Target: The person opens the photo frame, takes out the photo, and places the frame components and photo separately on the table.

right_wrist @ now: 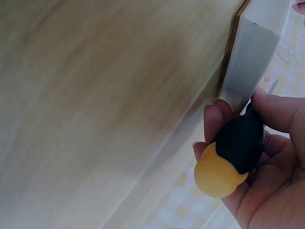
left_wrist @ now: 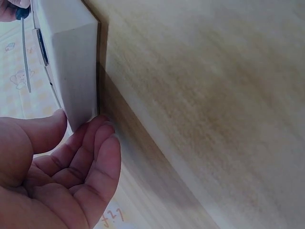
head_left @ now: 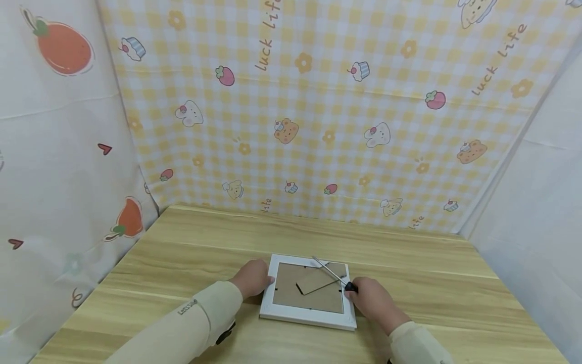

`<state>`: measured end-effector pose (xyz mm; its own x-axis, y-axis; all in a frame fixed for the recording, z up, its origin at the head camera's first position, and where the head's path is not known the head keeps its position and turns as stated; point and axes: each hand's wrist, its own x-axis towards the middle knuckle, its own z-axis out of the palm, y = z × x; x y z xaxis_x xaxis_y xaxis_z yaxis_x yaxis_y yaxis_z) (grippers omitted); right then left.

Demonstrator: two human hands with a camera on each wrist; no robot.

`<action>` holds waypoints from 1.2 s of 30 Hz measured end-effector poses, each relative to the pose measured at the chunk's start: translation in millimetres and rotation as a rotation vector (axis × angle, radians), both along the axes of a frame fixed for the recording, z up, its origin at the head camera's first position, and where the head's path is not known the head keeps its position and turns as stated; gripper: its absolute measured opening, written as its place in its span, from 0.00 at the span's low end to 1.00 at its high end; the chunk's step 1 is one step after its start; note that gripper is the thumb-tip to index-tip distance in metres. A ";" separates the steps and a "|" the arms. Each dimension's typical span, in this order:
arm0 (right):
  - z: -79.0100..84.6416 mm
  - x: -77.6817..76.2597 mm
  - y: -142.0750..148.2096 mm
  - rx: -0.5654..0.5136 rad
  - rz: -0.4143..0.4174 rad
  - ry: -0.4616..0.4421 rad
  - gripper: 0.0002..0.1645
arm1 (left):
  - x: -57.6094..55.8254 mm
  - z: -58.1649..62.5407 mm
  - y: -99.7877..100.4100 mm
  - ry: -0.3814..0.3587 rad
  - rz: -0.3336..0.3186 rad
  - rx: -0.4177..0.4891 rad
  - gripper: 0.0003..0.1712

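Note:
A white picture frame is back side up on the wooden table, its brown backing board facing me. A fold-out stand lies against the board, and small dark tabs sit along the board's edges. My left hand grips the frame's left side, thumb on top and fingers curled at the lower edge. In my right hand is a screwdriver with a black and yellow handle. Its metal shaft slants across the frame's upper right. That hand's thumb and fingers also touch the frame's right side.
The wooden table runs back to a yellow checked cloth with cartoon prints. White cloths hang at the left and the right.

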<state>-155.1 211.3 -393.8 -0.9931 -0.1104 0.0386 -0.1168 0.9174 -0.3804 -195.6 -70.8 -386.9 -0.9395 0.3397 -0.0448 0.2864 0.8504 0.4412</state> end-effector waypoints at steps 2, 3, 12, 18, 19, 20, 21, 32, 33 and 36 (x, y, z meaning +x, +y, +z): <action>0.2 0.0 -0.1 0.002 0.000 -0.002 0.15 | 1.0 0.4 0.4 -0.007 0.007 -0.006 0.20; 0.4 0.1 -0.1 0.002 -0.001 -0.004 0.15 | 1.6 0.6 0.5 -0.004 0.007 -0.012 0.20; -1.9 0.1 0.5 -0.002 -0.006 -0.032 0.16 | 6.2 0.7 1.4 -0.040 0.026 0.017 0.21; -2.0 1.8 0.8 -0.022 -0.018 -0.058 0.16 | 6.9 0.5 0.3 -0.034 0.022 0.004 0.21; -1.6 2.1 0.7 -0.021 -0.016 -0.054 0.16 | 7.2 0.6 0.2 -0.037 0.023 0.009 0.21; -1.2 2.4 0.5 -0.023 -0.016 -0.054 0.15 | 7.6 0.9 0.1 -0.037 0.023 0.011 0.21; -0.8 2.6 0.3 -0.023 -0.016 -0.052 0.15 | 8.1 1.4 0.0 -0.035 0.022 0.014 0.21; -0.1 3.1 -0.7 -0.036 -0.017 -0.049 0.15 | 12.8 3.9 -1.6 -0.019 0.010 0.063 0.26; -0.4 3.0 -0.7 -0.040 -0.021 -0.051 0.15 | 12.9 3.9 -1.7 -0.018 0.009 0.067 0.26; -1.6 2.6 -0.7 -0.039 -0.017 -0.046 0.16 | 12.7 3.5 -2.2 -0.019 0.011 0.073 0.25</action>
<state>-152.4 210.7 -395.4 -0.9957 -0.0926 -0.0027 -0.0829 0.9036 -0.4204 -182.9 -73.0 -383.3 -0.9423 0.3325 -0.0385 0.2682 0.8189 0.5074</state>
